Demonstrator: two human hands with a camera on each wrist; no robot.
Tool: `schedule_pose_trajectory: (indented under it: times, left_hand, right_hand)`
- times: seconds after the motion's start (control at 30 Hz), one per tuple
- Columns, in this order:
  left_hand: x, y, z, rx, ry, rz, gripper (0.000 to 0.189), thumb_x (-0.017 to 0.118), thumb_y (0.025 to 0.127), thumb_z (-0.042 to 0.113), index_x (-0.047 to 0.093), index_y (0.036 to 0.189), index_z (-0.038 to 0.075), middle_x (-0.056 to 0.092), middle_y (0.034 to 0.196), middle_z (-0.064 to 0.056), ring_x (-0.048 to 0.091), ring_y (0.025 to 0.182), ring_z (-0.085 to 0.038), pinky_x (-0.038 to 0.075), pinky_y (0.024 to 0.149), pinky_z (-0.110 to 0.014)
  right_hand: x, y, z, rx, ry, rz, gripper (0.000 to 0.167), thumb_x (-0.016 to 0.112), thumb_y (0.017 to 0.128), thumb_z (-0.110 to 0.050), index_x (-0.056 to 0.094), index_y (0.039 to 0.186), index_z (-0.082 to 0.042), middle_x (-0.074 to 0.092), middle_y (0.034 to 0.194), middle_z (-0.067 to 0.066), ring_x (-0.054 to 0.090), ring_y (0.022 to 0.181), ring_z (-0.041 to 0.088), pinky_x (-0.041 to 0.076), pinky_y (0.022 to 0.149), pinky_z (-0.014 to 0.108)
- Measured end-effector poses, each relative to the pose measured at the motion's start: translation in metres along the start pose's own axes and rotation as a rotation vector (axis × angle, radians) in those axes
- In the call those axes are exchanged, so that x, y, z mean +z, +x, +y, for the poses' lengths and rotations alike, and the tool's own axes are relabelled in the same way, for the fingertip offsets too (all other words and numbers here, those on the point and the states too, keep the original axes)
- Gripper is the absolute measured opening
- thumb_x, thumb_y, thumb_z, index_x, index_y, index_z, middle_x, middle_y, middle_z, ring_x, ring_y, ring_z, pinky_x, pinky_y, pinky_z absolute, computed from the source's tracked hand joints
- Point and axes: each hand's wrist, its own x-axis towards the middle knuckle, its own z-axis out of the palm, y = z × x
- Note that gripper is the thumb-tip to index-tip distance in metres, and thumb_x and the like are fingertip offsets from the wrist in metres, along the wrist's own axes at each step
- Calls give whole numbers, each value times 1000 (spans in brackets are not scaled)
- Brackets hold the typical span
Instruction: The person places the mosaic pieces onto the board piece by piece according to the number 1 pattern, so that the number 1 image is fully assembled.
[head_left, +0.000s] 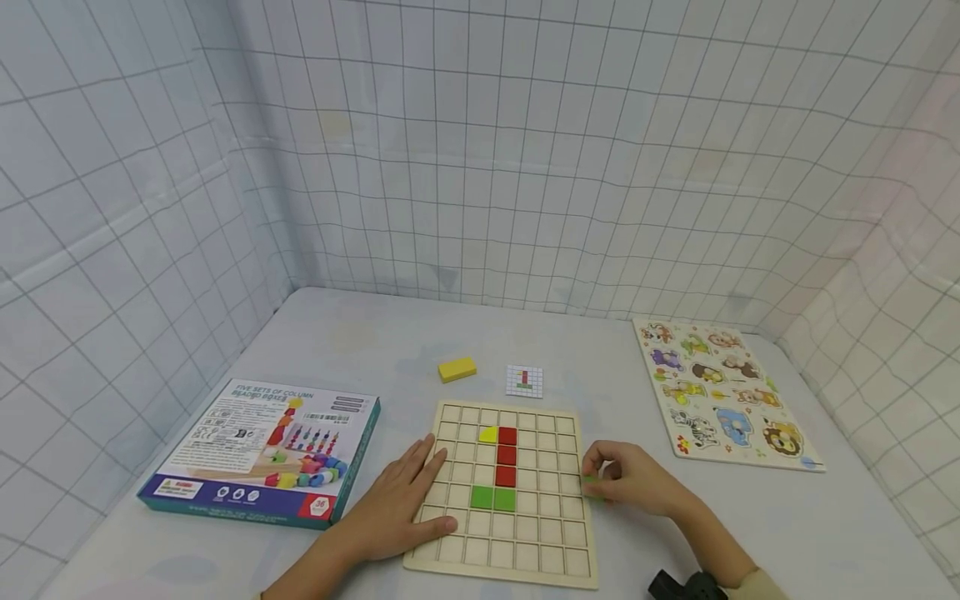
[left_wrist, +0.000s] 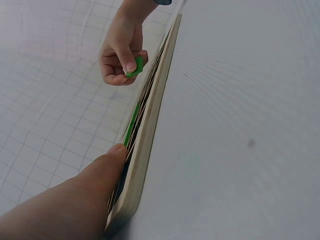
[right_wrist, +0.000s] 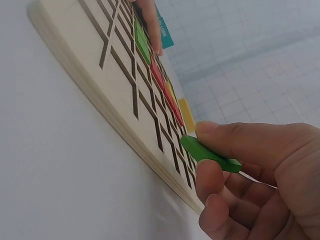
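My left hand [head_left: 401, 504] lies with fingers spread on the left edge of a wooden grid board [head_left: 551, 533], the thumb on its lower cells. Just off the board's right edge, my right hand [head_left: 626, 477] pinches a small green tile [right_wrist: 210, 154] between thumb and fingers. In the grid, a column of red square tiles [head_left: 506, 455] stands with a yellow tile [head_left: 489, 434] left of its top. Two green square tiles [head_left: 482, 497] lie side by side below the red ones. Behind the board is a small pattern card [head_left: 524, 381] with a similar coloured figure.
A yellow block [head_left: 457, 369] lies left of the card. On the left is a boxed toy set [head_left: 225, 437], near my left hand. An animal knob puzzle [head_left: 720, 396] lies at the back right. Gridded white cloth walls [head_left: 480, 167] surround the table.
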Motion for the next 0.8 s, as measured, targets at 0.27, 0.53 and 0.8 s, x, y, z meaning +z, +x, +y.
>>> schedule_pose_trajectory:
  times: [0.27,0.53,0.8]
  left_hand:
    - [2,2,-3,-7,9,0,94,51,90,67,22,156,6,7,162,-14,6,148,-34,17,111,-61]
    - [2,2,-2,0,2,2,93,51,90,66,24,155,5,9,162,-16,7,147,-36,17,110,-63]
    - [2,1,-2,1,4,4,93,51,90,66,24,155,5,9,162,-16,7,147,-36,17,110,-62]
  right_hand:
    - [9,14,-4,4,-11,-11,16,74,86,-10,61,93,-4,59,86,6,53,57,7,48,52,24]
    - [20,22,-9,-24,16,-44,17,75,86,-8,61,93,-1,58,82,4,53,55,8,48,51,24]
    - [29,31,-12,-19,-25,-49,16,75,87,-12,62,93,-5,61,85,2,55,58,7,49,54,22]
